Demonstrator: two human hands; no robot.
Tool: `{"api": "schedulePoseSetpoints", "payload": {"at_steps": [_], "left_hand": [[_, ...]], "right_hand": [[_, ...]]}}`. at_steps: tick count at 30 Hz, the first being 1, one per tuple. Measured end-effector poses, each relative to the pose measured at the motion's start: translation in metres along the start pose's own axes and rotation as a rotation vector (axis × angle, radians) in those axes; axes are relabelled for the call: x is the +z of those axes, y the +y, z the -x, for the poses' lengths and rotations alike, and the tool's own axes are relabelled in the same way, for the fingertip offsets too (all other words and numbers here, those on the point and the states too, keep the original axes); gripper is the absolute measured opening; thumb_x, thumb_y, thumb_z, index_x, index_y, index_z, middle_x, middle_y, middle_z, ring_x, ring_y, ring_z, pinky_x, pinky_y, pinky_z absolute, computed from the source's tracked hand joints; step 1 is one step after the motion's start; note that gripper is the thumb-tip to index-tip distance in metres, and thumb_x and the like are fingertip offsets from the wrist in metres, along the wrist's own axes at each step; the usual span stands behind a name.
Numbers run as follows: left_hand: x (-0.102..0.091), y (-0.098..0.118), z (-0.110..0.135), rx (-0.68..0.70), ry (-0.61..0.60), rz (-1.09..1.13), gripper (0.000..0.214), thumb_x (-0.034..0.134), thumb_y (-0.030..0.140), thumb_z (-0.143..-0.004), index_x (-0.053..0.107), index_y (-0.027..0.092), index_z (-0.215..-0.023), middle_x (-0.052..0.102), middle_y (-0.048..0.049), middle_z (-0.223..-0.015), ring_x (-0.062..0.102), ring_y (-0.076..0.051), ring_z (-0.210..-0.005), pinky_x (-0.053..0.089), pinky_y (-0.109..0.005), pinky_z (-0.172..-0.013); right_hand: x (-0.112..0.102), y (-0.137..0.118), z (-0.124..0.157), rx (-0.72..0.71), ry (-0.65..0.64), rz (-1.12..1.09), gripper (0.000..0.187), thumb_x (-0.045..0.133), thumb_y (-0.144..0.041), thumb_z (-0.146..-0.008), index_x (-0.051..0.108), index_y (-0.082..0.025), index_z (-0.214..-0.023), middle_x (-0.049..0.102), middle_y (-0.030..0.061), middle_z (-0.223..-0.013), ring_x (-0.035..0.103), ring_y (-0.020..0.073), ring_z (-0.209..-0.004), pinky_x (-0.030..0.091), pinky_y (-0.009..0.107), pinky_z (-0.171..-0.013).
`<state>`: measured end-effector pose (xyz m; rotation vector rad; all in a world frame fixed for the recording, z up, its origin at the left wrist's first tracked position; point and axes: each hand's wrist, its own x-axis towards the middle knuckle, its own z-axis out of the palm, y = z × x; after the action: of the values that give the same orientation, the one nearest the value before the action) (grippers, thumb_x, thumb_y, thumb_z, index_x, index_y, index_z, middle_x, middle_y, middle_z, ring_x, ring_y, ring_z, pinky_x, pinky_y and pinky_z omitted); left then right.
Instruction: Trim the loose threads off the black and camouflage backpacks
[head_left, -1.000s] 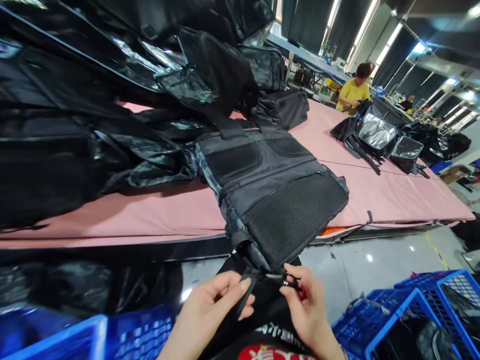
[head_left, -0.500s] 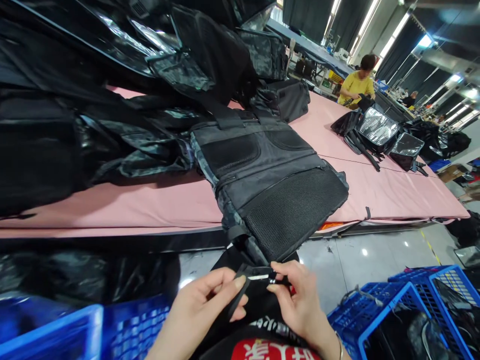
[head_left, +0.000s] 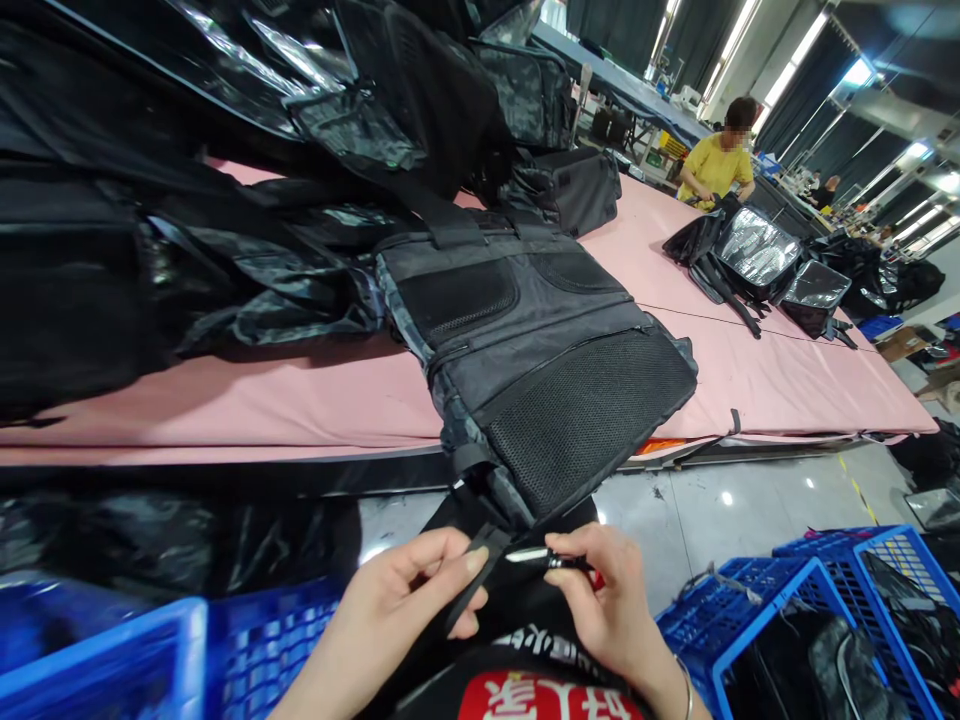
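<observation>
A black backpack (head_left: 544, 370) with mesh panels and dark camouflage sides lies on the pink-covered table, its near end hanging over the edge. Below it, my left hand (head_left: 420, 590) is closed on a black webbing strap (head_left: 489, 542), pinched between thumb and fingers. My right hand (head_left: 600, 580) grips a small knife-like tool (head_left: 529, 554) with a bright pointed blade and a dark handle. The blade points left at the strap, close to its edge. Its handle is partly hidden by my fingers.
Black bags (head_left: 420, 110) are piled on the left of the pink table (head_left: 315, 410). Blue crates (head_left: 780, 590) stand at lower right, another blue crate (head_left: 180, 650) at lower left. Across the table, a person in yellow (head_left: 716, 165) works by silver-lined bags (head_left: 757, 245).
The blade has drawn slightly right, away from the strap. A dark strand that stretched between my hands no longer shows there. My left hand has shifted slightly left.
</observation>
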<state>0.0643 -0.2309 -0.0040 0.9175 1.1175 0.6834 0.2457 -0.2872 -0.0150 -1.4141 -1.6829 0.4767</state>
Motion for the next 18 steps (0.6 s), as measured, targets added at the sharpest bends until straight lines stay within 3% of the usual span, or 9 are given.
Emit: {"api": "schedulePoseSetpoints", "payload": {"at_steps": [6,10,18], "left_hand": [[0.0047,0.0025,0.0017,-0.016,-0.002,-0.024,0.039,0.069,0.048,-0.063,0.046,0.019,-0.051,0.053,0.0027,-0.048,0.046,-0.01,-0.041,0.035,-0.021,-0.047],[0.0065,0.0042,0.0039,-0.031,-0.008,-0.029,0.036,0.067,0.045,-0.064,0.045,0.018,-0.052,0.054,0.0028,-0.048,0.047,-0.009,-0.041,0.034,-0.02,-0.047],[0.0092,0.0052,0.0046,-0.073,-0.05,-0.083,0.042,0.067,0.05,-0.062,0.042,0.019,-0.051,0.056,0.0016,-0.049,0.048,-0.01,-0.04,0.034,-0.02,-0.045]], "right_hand": [[0.0012,0.0013,-0.0035,-0.053,-0.022,0.052,0.016,0.052,-0.02,-0.087,0.063,-0.02,-0.098,0.069,0.0038,-0.081,0.063,0.0166,-0.071,0.05,0.029,-0.064],[0.0025,0.0037,-0.0019,0.0,0.027,0.009,0.018,0.055,-0.02,-0.085,0.062,-0.02,-0.102,0.069,0.0034,-0.083,0.063,0.0156,-0.072,0.05,0.028,-0.066],[0.0009,0.0046,-0.0049,-0.02,-0.045,0.02,0.023,0.053,-0.025,-0.087,0.06,-0.021,-0.108,0.065,0.0019,-0.076,0.062,0.0152,-0.069,0.051,0.028,-0.065]]}}
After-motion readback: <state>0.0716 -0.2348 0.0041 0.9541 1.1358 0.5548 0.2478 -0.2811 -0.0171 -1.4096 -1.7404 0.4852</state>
